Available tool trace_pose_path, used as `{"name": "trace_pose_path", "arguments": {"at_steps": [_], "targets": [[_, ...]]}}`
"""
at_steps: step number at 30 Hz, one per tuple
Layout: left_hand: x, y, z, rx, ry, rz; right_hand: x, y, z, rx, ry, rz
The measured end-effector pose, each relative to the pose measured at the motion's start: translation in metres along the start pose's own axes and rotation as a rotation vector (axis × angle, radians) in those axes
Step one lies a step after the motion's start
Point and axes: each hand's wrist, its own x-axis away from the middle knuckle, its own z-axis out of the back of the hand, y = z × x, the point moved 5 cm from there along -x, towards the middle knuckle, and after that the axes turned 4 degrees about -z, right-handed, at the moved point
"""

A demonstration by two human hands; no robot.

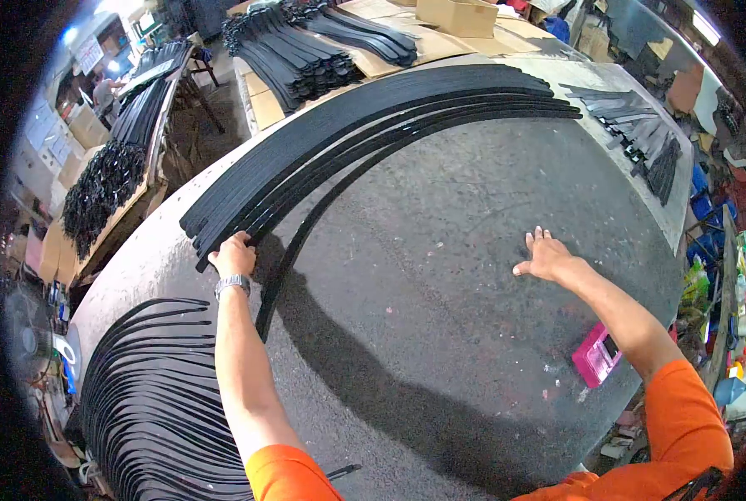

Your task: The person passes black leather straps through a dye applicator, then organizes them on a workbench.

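Note:
Long black straps [348, 117] lie side by side in a curved row across the far part of the table. At their near left end my left hand [233, 254], with a metal watch [233, 284] on the wrist, has its fingers closed around strap ends; how many it grips is hidden. One single strap [310, 221] lies apart from the row, just right of that hand. My right hand [545, 255] is over the dark tabletop [440, 217] with its fingers spread and nothing in them. Nearest to it is a pink device [597, 355] by the table's right edge.
More black straps [156, 401] fan out at the lower left. Dark strips [640, 134] lie at the far right corner. Behind are strap bundles [298, 50] on cardboard and a cardboard box [456, 15]. A side table [152, 167] stands left; a person [104, 92] is beyond it.

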Motion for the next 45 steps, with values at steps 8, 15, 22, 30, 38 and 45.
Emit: {"name": "trace_pose_path", "arguments": {"at_steps": [8, 15, 22, 30, 38, 45], "targets": [[0.001, -0.002, 0.001, -0.109, 0.09, 0.051, 0.004, -0.001, 0.002, -0.045, 0.031, 0.016], [0.095, 0.045, 0.032, 0.154, 0.124, 0.031, 0.0, -0.001, 0.002, -0.023, 0.059, 0.041], [0.104, 0.009, 0.009, 0.111, -0.003, 0.067, 0.003, -0.003, 0.004, -0.025, 0.025, 0.011], [0.047, -0.022, 0.006, 0.052, 0.113, 0.077, 0.004, -0.004, 0.007, -0.025, 0.008, -0.017], [0.049, -0.025, -0.002, -0.001, 0.246, 0.055, 0.006, -0.005, 0.009, -0.034, 0.014, -0.009], [0.053, -0.021, 0.0, 0.049, 0.236, 0.078, 0.006, -0.006, 0.009, -0.03, 0.019, -0.006]]}}
